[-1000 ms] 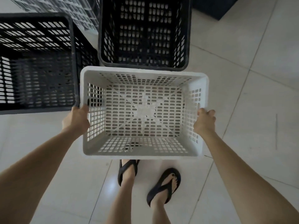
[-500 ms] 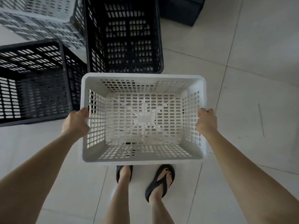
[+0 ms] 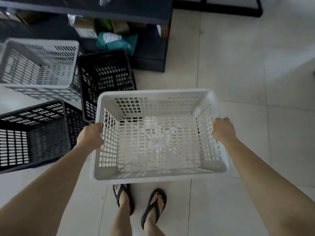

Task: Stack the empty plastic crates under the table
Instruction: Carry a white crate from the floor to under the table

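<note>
Gripping a white crate (image 3: 158, 137) by its two short sides, the person holds it clear of the tiled floor (image 3: 238, 82), open top facing up and nothing inside. The left hand (image 3: 90, 135) wraps the left rim with its fingers curled closed over the edge; the right hand (image 3: 223, 129) does the same on the right rim, knuckles up. Below the crate's near edge stand two feet in black sandals (image 3: 154, 206).

Left of the held crate, three more crates sit on the floor. A black crate (image 3: 34, 133) lies just beside the left hand, tipped so its slotted wall faces up. Beyond it, a second black crate (image 3: 105, 82) stands upright, its near corner hidden behind the held crate's far left corner. Further left of that, a grey crate (image 3: 39, 63) rests at a tilt, touching the upright black one.

Past the crates, a dark table (image 3: 119, 12) crosses the top of the view, with parcels and a teal bag (image 3: 117, 40) piled beneath it, well apart from the held crate.
</note>
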The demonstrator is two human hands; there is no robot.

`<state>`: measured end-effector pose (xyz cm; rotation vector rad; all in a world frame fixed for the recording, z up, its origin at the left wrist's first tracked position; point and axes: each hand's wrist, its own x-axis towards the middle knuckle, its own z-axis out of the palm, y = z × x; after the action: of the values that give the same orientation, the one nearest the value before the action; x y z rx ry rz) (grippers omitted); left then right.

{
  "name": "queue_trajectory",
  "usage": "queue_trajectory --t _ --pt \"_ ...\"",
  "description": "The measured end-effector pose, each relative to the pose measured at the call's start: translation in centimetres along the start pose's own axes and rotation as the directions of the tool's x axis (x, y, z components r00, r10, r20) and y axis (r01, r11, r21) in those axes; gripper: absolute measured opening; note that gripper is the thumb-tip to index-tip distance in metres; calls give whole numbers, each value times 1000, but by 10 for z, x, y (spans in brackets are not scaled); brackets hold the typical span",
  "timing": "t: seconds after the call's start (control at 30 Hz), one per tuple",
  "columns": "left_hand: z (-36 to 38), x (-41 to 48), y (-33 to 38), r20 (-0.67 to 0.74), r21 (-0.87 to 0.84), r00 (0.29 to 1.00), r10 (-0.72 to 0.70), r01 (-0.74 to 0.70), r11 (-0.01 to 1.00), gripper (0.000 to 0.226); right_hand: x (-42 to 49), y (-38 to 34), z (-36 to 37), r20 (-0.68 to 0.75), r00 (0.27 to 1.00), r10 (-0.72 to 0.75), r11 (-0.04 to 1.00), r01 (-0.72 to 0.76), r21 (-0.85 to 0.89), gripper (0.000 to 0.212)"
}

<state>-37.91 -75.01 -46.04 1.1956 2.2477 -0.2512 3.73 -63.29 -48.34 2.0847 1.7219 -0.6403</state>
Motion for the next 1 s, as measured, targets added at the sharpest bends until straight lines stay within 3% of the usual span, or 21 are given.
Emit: queue_trajectory --t 0.27,0.33,0.47,0.63,0.77,1.0 --pt "-59 -26 128 -37 -14 994 103 -103 995 19 18 91 -112 -35 999 35 999 -35 -11 12" --pt "-71 -25 162 -34 -24 992 123 -124 992 18 30 113 -140 -45 998 46 999 -47 -20 28" --pt "-95 -14 238 -21 -17 989 148 -149 989 19 58 154 -199 -41 996 84 989 -89 -115 19" --pt "-130 13 344 -16 -14 976 216 -217 976 20 116 205 -271 -36 994 99 991 -101 -82 27" --pt "-154 36 433 -16 -27 965 260 -261 965 24 174 249 -321 -10 995 102 993 -102 -60 17" --pt "-190 77 586 -62 -35 977 205 -207 978 20 294 310 -408 -22 999 35 999 -36 -17 26"
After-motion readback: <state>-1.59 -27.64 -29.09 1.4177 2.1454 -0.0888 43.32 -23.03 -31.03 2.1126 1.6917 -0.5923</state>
